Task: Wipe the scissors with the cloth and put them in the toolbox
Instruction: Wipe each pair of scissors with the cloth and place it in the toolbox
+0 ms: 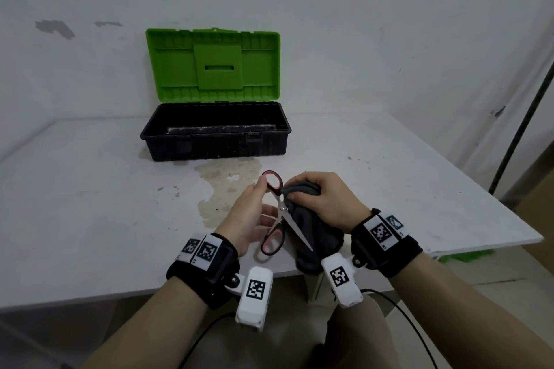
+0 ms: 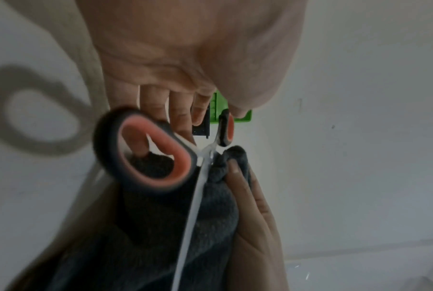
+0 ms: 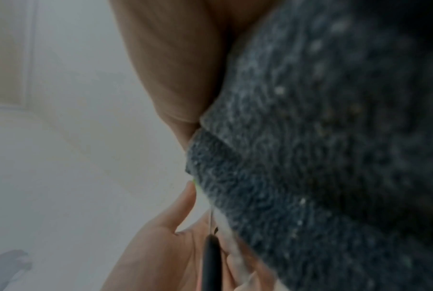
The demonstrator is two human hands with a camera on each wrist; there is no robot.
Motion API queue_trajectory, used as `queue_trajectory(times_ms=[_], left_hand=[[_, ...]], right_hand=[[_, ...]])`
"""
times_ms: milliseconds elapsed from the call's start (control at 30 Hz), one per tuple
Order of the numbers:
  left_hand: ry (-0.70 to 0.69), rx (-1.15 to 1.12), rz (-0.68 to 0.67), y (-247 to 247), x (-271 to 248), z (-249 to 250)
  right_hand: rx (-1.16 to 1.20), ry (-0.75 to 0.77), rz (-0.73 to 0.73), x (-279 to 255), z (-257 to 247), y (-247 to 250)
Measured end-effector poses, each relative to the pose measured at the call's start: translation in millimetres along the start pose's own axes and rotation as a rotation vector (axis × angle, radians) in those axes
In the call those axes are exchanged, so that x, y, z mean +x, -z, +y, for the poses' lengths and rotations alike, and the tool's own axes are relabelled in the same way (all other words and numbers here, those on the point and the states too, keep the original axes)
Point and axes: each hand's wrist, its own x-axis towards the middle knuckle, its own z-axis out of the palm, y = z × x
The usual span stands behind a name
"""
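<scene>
Gripped by the left hand (image 1: 250,213) at the handles, the scissors (image 1: 277,213) are held open above the tabletop (image 1: 90,204). One blade is clamped in the grey cloth (image 1: 311,225) by the curled right hand (image 1: 325,201). Behind, well apart, the toolbox (image 1: 214,132) is seen with its lid raised.

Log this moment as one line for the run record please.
phase: wiping | left hand: holds scissors, blades spread | right hand: grips cloth on blade | toolbox: open, scissors not inside
</scene>
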Motion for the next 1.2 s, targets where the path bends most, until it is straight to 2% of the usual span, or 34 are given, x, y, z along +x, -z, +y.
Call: queue_trajectory(times_ms=[167,367,467,667,833,933,1133,1200], left_hand=[[-0.172,0.073,0.074,0,7,8],[-0.253,0.201,0.081,5,7,7],[-0.239,0.212,0.076,3,6,8],[-0.292,0.362,0.203,5,7,-5],[-0.221,0.165,0.178,10,8,1],[-0.185,0.061,0.154,12,8,4],[-0.166,-0.039,0.174,18,13,2],[-0.187,-0.038,0.204,17,15,1]], right_hand=[[0.128,-0.004,-0.076,-7,0,-1],[0.165,-0.038,0.096,-10,5,-1],[0.172,-0.06,0.138,-13,3,-4],[-0.038,-0.113,-0.001,-17,-3,2],[-0.254,-0.094,0.002,-18,-20,16],[-0.395,-0.108,0.063,-15,-25,22],[-0.448,-0.084,0.202,-21,-38,33],[-0.468,-0.051,0.201,-24,-42,24]])
